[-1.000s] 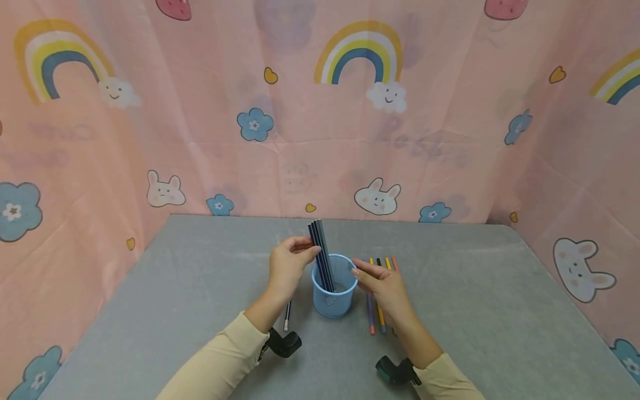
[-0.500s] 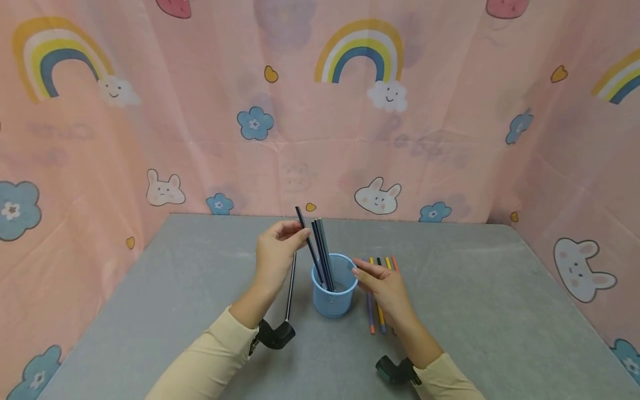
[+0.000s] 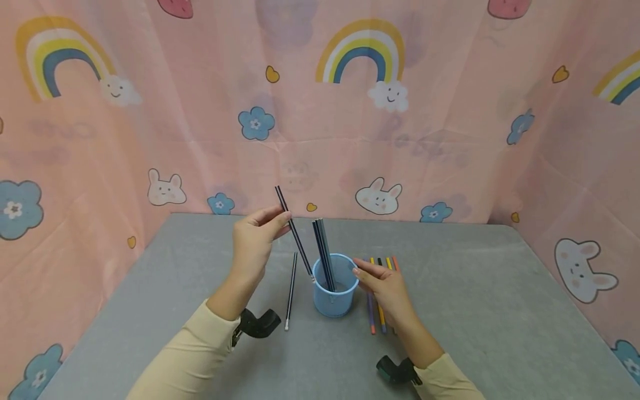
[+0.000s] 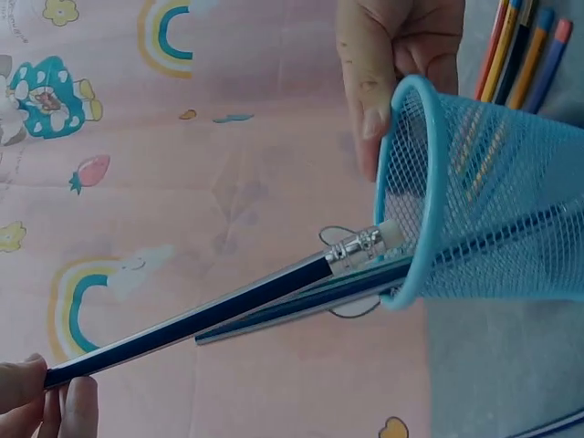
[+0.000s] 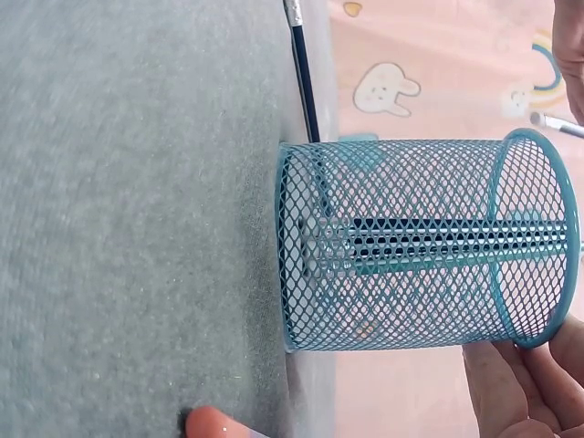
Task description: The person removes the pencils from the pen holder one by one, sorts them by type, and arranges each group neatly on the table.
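Head view, pencil [image 3: 299,244] slanting, eraser [image 3: 313,279] toward cup [image 3: 334,305]

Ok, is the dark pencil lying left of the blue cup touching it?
Apart: the head view shows a strip of grey tabletop between the dark pencil and the blue cup.

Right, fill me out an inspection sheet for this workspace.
Surface: grey table, flat.
Job's things: blue mesh cup, upright, with dark pencils standing in it; held pencil slants down, its eraser at the cup's mouth; loose pencil lies left of the cup.
Clutter: perhaps the coloured pencils right of the cup, partly hidden by a hand.
Hands: left hand pinches one pencil; right hand holds the cup by its rim.
Cables: nothing seen.
Surroundings: pink curtain with rainbows and rabbits.
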Tool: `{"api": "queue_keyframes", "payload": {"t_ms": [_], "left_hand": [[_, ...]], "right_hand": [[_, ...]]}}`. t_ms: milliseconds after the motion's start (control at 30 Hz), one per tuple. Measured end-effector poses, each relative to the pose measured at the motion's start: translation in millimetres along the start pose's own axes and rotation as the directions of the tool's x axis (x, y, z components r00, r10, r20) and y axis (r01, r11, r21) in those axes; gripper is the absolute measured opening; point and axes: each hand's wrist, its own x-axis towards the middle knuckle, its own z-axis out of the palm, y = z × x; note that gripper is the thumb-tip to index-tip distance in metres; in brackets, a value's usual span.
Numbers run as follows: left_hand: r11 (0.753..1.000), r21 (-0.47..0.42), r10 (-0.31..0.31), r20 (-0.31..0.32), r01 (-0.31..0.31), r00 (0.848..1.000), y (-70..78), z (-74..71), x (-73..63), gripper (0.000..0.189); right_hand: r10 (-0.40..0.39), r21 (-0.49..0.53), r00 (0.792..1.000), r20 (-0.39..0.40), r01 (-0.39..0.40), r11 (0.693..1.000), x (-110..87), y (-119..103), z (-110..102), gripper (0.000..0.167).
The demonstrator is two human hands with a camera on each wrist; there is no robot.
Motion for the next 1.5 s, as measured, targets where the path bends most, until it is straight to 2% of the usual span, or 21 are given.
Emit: {"api": "queue_keyframes", "payload": {"t_ms": [200,400,567,733,867,1067,1233,1500], "left_hand": [[0.998,0.031,-0.058,0.030,0.057,0.998,-5.3,-8.8,5.3,0.027],[0.983,0.113,-0.150,0.076,0.141,0.986,-15.7,-15.5,12.7,0.030],[0.963,0.178,-0.221,0.101,0.201,0.970,-30.1,-20.9,20.2,0.031],[0.942,0.251,-0.257,0.118,0.221,0.959,-48.0,-25.3,27.9,0.031],[0.929,0.274,-0.296,0.140,0.251,0.945,-61.5,-28.6,33.4,0.031],[0.895,0.312,-0.374,0.130,0.320,0.918,-79.6,-32.5,38.8,0.028],[0.862,0.367,-0.417,0.120,0.350,0.901,-93.2,-34.4,41.4,0.026],[0.825,0.432,-0.442,0.091,0.365,0.893,-109.3,-34.5,41.7,0.021]], "right_hand": [[-0.008,0.005,1.000,-0.005,0.008,1.000,-1.4,-1.2,-0.7,0.036],[-0.002,-0.001,1.000,-0.004,0.002,1.000,-0.2,0.4,-0.9,0.035],[-0.011,0.001,1.000,0.002,0.011,1.000,-0.6,1.3,-1.7,0.037],[-0.007,0.001,1.000,0.008,0.007,1.000,0.1,1.2,-1.7,0.037],[-0.005,-0.003,1.000,0.009,0.005,1.000,0.4,0.5,-1.4,0.036],[-0.002,-0.010,1.000,0.009,0.003,1.000,-0.5,-0.2,-0.5,0.036],[-0.004,-0.007,1.000,0.004,0.004,1.000,-0.4,-0.2,-0.2,0.036],[-0.007,-0.001,1.000,0.006,0.007,1.000,0.0,0.7,0.2,0.035]]}}
